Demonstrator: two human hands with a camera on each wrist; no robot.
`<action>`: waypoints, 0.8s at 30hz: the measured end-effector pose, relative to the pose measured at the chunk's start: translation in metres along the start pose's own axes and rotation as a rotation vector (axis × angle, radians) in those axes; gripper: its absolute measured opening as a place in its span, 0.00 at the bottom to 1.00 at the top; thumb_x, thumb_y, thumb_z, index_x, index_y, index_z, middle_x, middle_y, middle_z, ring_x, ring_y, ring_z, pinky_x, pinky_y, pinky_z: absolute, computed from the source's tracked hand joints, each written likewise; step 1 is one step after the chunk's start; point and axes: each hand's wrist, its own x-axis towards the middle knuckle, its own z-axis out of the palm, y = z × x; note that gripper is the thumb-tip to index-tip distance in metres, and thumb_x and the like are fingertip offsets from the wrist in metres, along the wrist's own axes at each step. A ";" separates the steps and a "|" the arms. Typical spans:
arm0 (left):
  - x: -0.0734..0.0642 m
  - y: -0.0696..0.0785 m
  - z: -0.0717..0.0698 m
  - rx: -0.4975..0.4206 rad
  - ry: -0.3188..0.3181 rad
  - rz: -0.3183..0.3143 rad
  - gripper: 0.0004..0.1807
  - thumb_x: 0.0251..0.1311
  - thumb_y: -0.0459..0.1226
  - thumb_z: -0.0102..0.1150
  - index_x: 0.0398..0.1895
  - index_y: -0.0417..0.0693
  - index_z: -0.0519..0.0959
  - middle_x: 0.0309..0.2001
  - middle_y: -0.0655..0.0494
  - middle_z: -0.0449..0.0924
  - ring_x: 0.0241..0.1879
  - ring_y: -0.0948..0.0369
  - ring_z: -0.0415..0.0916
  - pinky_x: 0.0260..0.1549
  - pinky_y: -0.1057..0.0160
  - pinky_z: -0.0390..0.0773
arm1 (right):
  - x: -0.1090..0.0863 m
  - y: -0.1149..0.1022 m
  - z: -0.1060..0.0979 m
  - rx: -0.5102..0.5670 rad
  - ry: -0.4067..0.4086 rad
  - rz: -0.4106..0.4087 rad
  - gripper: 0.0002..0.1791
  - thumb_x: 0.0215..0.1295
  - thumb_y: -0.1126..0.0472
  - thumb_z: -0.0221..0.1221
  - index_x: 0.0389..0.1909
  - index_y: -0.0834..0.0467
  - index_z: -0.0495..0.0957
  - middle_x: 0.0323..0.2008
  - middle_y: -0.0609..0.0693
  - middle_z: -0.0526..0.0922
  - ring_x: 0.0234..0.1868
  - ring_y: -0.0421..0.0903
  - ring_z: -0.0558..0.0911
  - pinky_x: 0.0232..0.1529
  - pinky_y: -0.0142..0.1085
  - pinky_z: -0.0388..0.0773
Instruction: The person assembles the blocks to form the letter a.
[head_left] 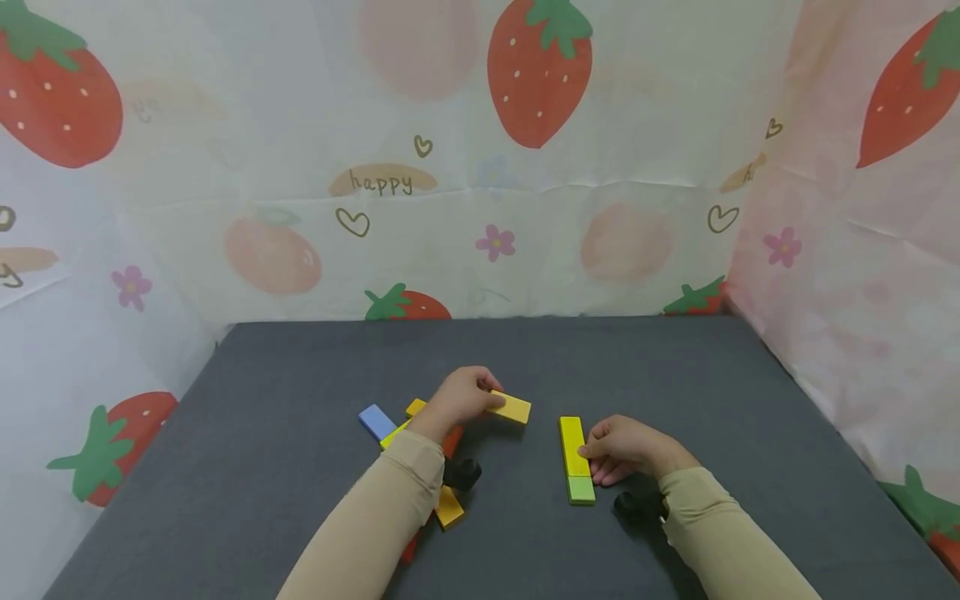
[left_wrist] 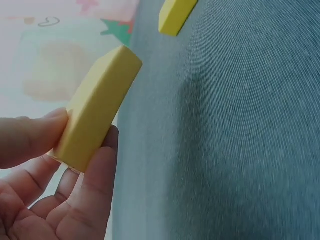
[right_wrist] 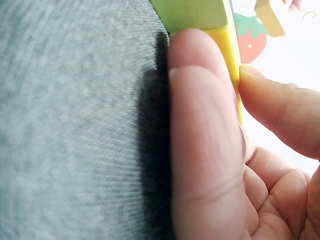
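My left hand (head_left: pixel 461 398) pinches a pale yellow block (head_left: pixel 512 407) between thumb and fingers. That block is lifted above the dark tabletop and tilted in the left wrist view. My right hand (head_left: pixel 626 448) is beside a bright yellow block (head_left: pixel 572 446) lying on the table. In the right wrist view one nearly straight finger (right_wrist: pixel 205 130) lies along this block's side, and the thumb (right_wrist: pixel 280 107) touches its upper edge. A green block (head_left: pixel 581 490) lies end to end with the bright yellow one, on the side nearer me.
Under and around my left forearm lie several loose blocks, partly hidden: a blue block (head_left: pixel 377 422), an orange-red block (head_left: pixel 453 440), an orange-yellow block (head_left: pixel 450 509) and a red block (head_left: pixel 409 549) among them. The grey tabletop (head_left: pixel 637 367) meets a strawberry-print cloth (head_left: pixel 525 275) behind.
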 end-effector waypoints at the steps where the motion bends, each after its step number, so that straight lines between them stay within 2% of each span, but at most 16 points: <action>1: 0.001 0.001 0.002 -0.010 0.003 -0.003 0.06 0.60 0.35 0.64 0.38 0.45 0.80 0.42 0.49 0.80 0.38 0.57 0.78 0.39 0.61 0.82 | 0.000 0.000 0.000 -0.002 -0.001 -0.002 0.09 0.67 0.60 0.60 0.29 0.61 0.78 0.20 0.50 0.79 0.18 0.41 0.79 0.25 0.32 0.80; 11: 0.011 0.000 0.024 -0.163 0.027 -0.049 0.07 0.60 0.31 0.62 0.42 0.40 0.80 0.47 0.44 0.78 0.42 0.55 0.80 0.42 0.59 0.83 | 0.003 0.001 0.001 0.002 0.016 0.018 0.09 0.67 0.60 0.60 0.29 0.61 0.78 0.19 0.50 0.79 0.18 0.40 0.79 0.25 0.32 0.80; 19: 0.017 -0.004 0.035 -0.183 0.019 -0.093 0.08 0.61 0.31 0.62 0.43 0.41 0.80 0.47 0.45 0.79 0.42 0.56 0.79 0.43 0.60 0.83 | 0.001 0.002 0.002 -0.003 0.020 0.003 0.10 0.67 0.60 0.59 0.27 0.60 0.78 0.19 0.50 0.79 0.18 0.40 0.80 0.25 0.32 0.80; 24: 0.017 -0.004 0.043 -0.169 0.016 -0.090 0.08 0.60 0.30 0.62 0.43 0.40 0.80 0.47 0.45 0.78 0.41 0.58 0.78 0.41 0.62 0.83 | 0.002 0.001 0.002 -0.010 0.026 0.015 0.10 0.67 0.60 0.59 0.28 0.60 0.78 0.19 0.50 0.79 0.19 0.41 0.80 0.25 0.32 0.80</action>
